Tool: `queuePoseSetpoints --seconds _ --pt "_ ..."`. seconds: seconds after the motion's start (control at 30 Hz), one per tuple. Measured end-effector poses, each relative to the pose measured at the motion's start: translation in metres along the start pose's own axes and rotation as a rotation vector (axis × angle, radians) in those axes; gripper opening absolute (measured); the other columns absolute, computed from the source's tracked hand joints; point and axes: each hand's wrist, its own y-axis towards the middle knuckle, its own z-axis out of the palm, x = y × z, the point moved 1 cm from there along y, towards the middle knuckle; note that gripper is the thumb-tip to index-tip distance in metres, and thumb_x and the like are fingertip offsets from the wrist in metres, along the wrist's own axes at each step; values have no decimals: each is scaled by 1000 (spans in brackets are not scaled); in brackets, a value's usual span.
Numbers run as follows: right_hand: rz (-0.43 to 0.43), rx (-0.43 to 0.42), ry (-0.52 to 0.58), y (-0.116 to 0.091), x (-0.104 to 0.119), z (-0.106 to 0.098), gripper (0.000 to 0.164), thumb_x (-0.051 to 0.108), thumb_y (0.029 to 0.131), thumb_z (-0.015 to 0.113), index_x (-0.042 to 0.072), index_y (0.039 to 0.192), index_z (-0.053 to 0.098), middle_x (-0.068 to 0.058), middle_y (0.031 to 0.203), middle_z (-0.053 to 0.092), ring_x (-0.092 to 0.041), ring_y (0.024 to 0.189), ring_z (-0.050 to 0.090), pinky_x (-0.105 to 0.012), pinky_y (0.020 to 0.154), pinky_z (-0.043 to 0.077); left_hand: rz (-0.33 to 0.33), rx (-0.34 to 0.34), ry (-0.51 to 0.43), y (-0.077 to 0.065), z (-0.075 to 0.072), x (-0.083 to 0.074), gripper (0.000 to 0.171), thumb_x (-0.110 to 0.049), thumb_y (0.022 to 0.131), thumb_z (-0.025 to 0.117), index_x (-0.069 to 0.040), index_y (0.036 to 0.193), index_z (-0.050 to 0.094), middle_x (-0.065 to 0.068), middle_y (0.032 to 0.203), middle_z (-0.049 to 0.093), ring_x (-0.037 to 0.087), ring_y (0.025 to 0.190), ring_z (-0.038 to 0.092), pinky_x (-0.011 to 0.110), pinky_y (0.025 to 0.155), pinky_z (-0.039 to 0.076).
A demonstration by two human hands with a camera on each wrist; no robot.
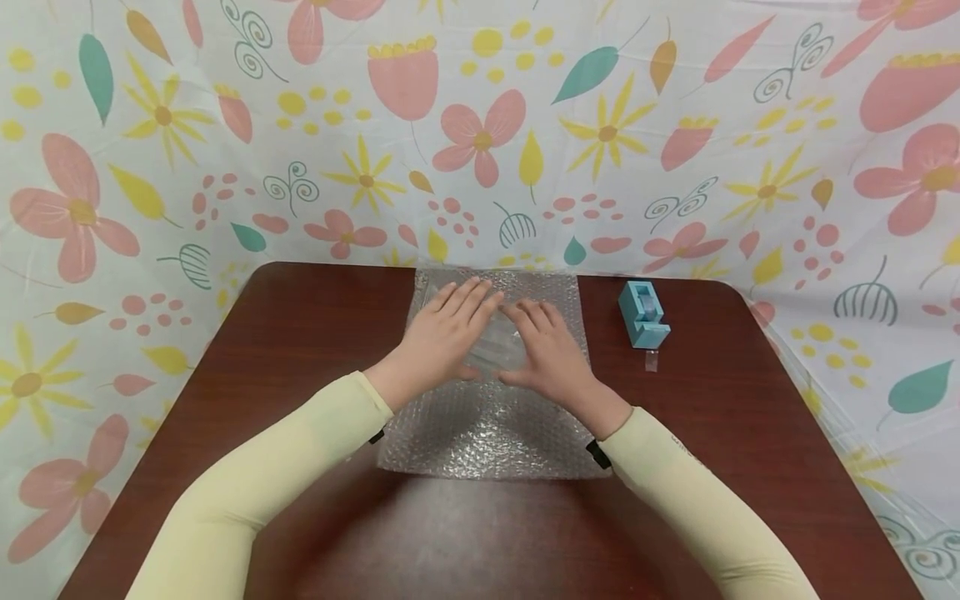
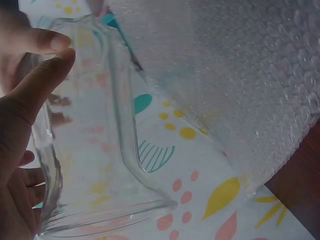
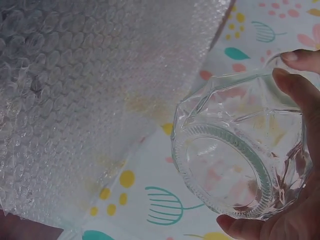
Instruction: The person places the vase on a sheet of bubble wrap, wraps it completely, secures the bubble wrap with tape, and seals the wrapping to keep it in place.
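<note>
A clear glass vase [image 2: 92, 150] lies between my two hands, over the bubble wrap [image 1: 487, 446]. My left hand [image 1: 450, 325] grips it from the left, fingers pointing away from me. In the left wrist view one end flares out to a wide rim. From the right, my right hand [image 1: 551, 354] holds the vase, its thumb and fingers spread around the glass. The right wrist view shows the vase's round end with a ribbed ring. Both thumbs come close together at its near side. From the head view the hands cover much of the vase.
A light blue tape dispenser [image 1: 642, 312] stands on the dark wood table [image 1: 712, 433], right of the bubble wrap, a strip of clear tape [image 1: 652, 360] hanging before it. A floral curtain [image 1: 480, 125] borders the table's back and sides.
</note>
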Motion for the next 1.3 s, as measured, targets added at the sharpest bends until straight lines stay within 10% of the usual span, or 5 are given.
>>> queuePoseSetpoints --seconds 0.67,1.3 --pt "3 93 -2 -4 1 -2 98 39 72 93 6 152 45 -25 148 52 -45 141 46 -59 119 37 25 -14 119 3 21 -5 108 -71 68 82 -9 147 44 7 142 58 22 126 62 36 106 53" --pt "-17 134 -25 1 0 -6 93 41 70 94 0 142 52 -23 143 57 -41 137 50 -54 119 39 -40 14 -36 2 26 -3 98 -63 70 87 -9 144 50 7 136 65 25 119 66 39 105 54"
